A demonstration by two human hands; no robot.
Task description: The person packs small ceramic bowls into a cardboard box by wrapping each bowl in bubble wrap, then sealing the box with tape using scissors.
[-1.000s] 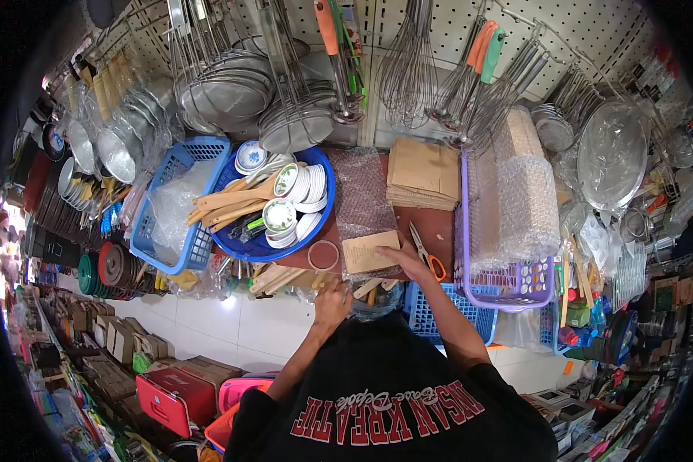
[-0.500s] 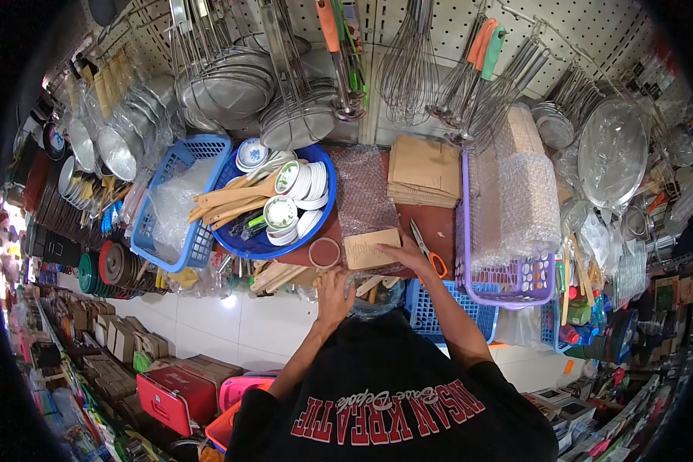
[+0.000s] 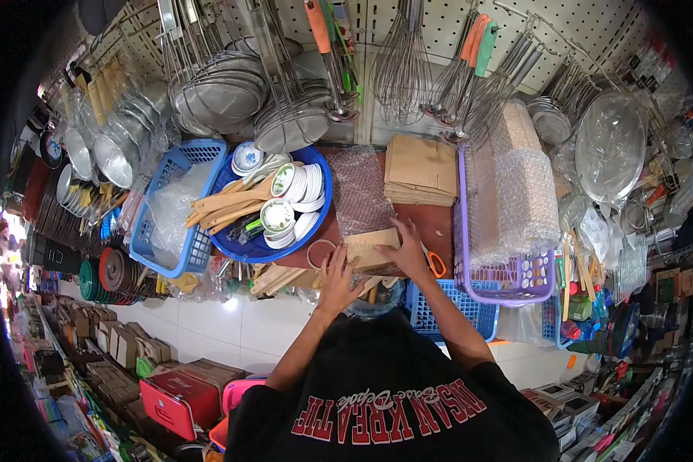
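Observation:
A small brown cardboard piece (image 3: 371, 245) lies at the near edge of the red-brown table, over the end of a strip of bubble wrap (image 3: 356, 192). My left hand (image 3: 337, 281) is at its left side, fingers spread, the fingertips by its edge. Fingers apart, my right hand (image 3: 408, 248) rests on its right end. A roll of tape (image 3: 321, 253) sits just left of my left fingertips. The orange-handled scissors (image 3: 436, 265) lie right of my right hand, which hides their blades.
A blue basin (image 3: 244, 248) with bowls and wooden utensils stands left, beside a blue basket (image 3: 143, 239). Behind is a stack of brown cardboard (image 3: 421, 165). A purple basket (image 3: 463, 254) holds bubble wrap rolls. Whisks (image 3: 396, 77) and strainers (image 3: 215, 96) hang above.
My left hand has moved up to the left side of the cardboard and its fingers have spread. My right hand has shifted slightly up, now covering the scissors' blades.

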